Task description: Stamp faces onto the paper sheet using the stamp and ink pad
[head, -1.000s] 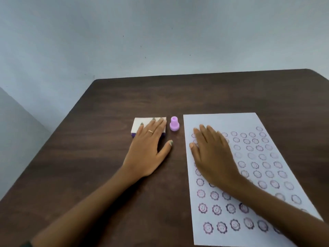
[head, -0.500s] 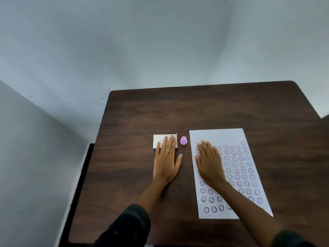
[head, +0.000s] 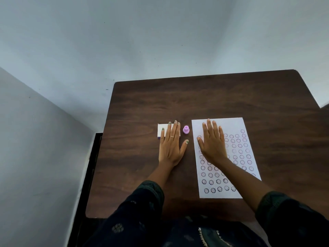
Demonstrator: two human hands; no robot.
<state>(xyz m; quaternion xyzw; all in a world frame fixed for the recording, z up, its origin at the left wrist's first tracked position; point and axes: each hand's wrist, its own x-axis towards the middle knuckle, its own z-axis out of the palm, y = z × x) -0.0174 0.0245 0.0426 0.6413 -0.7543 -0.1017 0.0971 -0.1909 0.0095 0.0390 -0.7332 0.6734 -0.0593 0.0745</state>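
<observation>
- Neither hand grips anything: the left hand [head: 170, 147] lies flat, fingers spread, its fingertips over the white ink pad [head: 163, 131]; the right hand [head: 212, 145] lies flat and spread on the paper sheet [head: 229, 124], holding nothing.
- The purple stamp [head: 186, 130] stands upright and untouched on the dark table [head: 231, 97], in the gap between pad and sheet: just at 3 o'clock of the pad, and at about 10 o'clock of the right hand.
- The sheet is at 3 o'clock of the stamp and already carries rows of stamped faces over most of its area; a bare strip is left along its far edge, at 12 o'clock of the right hand.
- Step in hand, as I judge it: a rest between stampings, or the end of the job, with the stamp set down and both palms at rest.
- If more faces are wanted, the next move calls for one hand to pinch the stamp's neck, press it to the pad, which looks closed, so it may need opening first, then set it on the bare strip while the other hand steadies the sheet.
- Against the earlier frames: hands, stamp, pad and sheet keep the same arrangement; only the view has pulled back and higher, so dark sleeves and more wall show.
</observation>
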